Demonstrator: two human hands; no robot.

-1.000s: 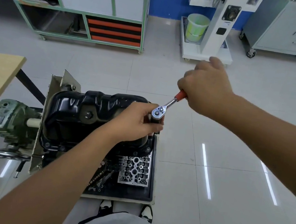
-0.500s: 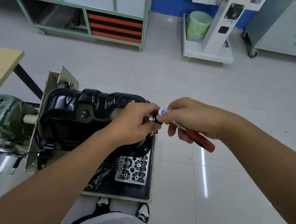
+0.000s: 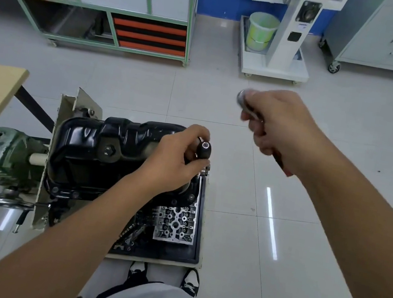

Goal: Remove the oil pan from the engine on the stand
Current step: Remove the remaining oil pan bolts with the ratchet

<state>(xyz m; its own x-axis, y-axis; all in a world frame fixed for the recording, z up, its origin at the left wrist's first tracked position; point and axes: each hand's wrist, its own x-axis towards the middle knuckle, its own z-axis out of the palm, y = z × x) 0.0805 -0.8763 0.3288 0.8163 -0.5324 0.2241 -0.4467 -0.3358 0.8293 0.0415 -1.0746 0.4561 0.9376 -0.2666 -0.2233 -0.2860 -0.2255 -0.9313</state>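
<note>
Left hand (image 3: 176,156) pinches socket (image 3: 203,150) atop oil pan (image 3: 102,149).

The left hand (image 3: 176,156) curls round a socket (image 3: 203,150) at the oil pan's (image 3: 102,149) right end. The right hand (image 3: 279,126), raised beyond that end, grips a ratchet (image 3: 245,102).

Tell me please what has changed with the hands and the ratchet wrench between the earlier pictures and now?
The right hand has lifted the ratchet wrench off the socket and carried it up and to the right, away from the engine. The left hand keeps its grip on the socket at the right end of the oil pan. The oil pan stays on the engine.
</note>
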